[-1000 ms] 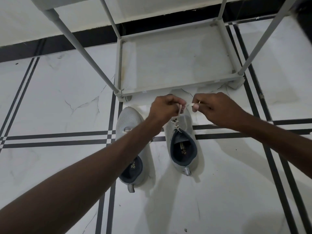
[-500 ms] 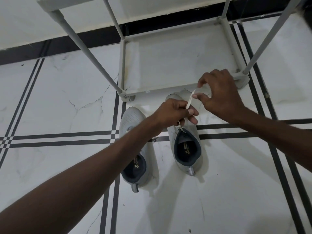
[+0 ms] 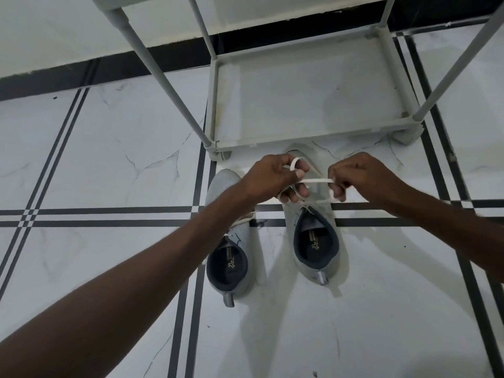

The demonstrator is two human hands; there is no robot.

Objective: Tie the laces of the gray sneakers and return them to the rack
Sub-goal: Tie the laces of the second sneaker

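Two gray sneakers stand side by side on the white tiled floor, toes toward the rack. Over the right sneaker (image 3: 317,249), my left hand (image 3: 270,178) pinches a loop of its white lace (image 3: 316,181). My right hand (image 3: 357,175) grips the other lace end, which stretches taut between both hands. The left sneaker (image 3: 229,257) lies partly under my left forearm, and its lace hangs loose at the side. Both hands hide the right sneaker's toe and eyelets.
A gray shoe rack (image 3: 308,139) stands just beyond the sneakers, its bottom shelf bare, with slanted poles (image 3: 161,77) rising toward me. A black skirting strip (image 3: 81,72) runs along the wall. Black lines cross the floor tiles.
My right hand came down from near the rack's edge to the level of my left hand. The lace now runs level between both hands, with a loop over my left fingers.
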